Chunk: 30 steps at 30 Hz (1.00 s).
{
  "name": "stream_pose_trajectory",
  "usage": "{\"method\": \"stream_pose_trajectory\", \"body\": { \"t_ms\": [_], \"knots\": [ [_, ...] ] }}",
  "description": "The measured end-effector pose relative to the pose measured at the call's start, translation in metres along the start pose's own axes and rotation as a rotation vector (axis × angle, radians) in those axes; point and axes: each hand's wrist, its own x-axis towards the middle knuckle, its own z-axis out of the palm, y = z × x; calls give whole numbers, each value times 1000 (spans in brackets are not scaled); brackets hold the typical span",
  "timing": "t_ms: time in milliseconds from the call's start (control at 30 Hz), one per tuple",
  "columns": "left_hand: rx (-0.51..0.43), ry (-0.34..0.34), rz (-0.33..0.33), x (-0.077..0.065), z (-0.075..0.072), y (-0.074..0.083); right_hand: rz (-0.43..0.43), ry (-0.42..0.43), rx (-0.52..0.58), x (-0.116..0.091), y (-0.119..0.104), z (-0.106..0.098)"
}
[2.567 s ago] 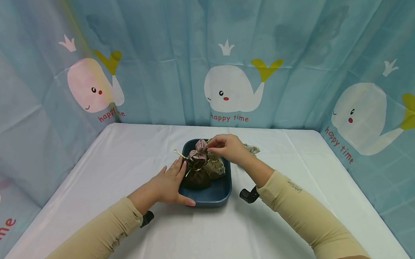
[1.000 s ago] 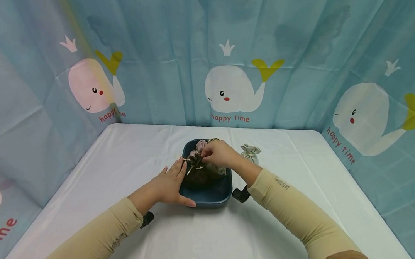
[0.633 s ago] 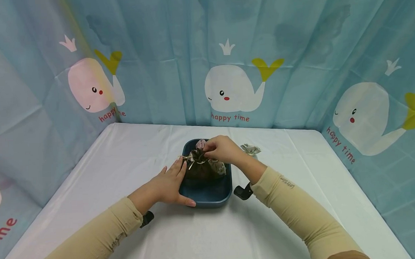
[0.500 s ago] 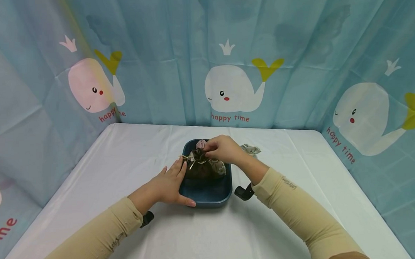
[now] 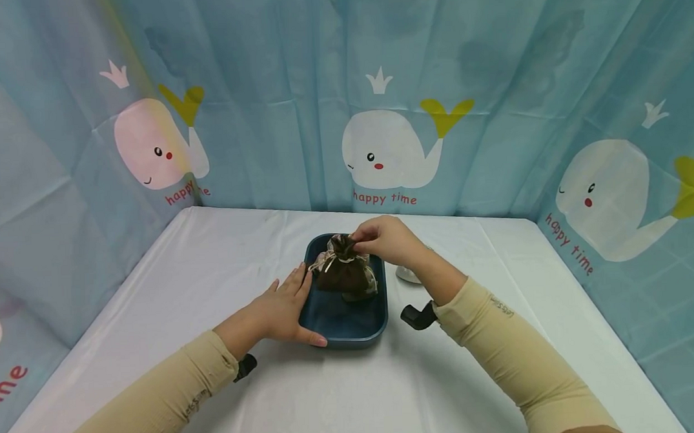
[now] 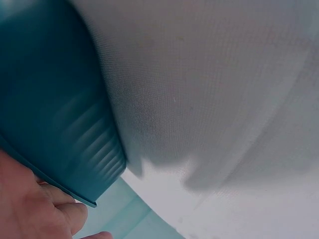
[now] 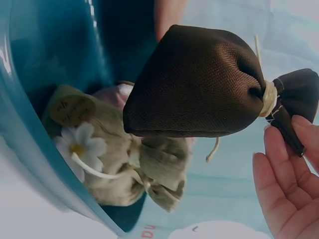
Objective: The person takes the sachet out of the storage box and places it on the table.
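Note:
My right hand [image 5: 387, 239] pinches the gathered top of a dark brown drawstring pouch [image 5: 341, 278]. In the right wrist view the brown pouch [image 7: 199, 82] hangs above a blue basin, its neck tied with pale cord. Beneath it in the basin lies a beige pouch [image 7: 112, 186] with a white flower and a round tag. A bit of a pink pouch [image 7: 113, 95] shows behind, mostly hidden. My left hand [image 5: 278, 310] rests along the left side of the basin [image 5: 342, 323], fingers extended and thumb at the near rim. The left wrist view shows its fingers at the basin's rim.
A pale pouch [image 5: 408, 276] stands on the white-covered table [image 5: 332, 398] right of the basin, partly hidden by the right forearm. A light blue curtain [image 5: 262, 149] with whale prints encloses the table's back and sides.
My right hand shifted from the rear pouches to the brown pouch, took hold of its top and lifted it up and slightly rightward. My left hand has stayed on the basin.

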Motion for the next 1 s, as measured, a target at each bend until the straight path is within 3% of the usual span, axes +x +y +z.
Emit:
{"method": "stream_pose_trajectory", "body": {
  "t_ms": [700, 1000],
  "knots": [
    [-6, -6, -14, 1, 1, 0, 13, 68, 96, -19, 2, -37],
    [11, 4, -4, 0, 1, 0, 50, 124, 119, -31, 16, -54]
  ]
}}
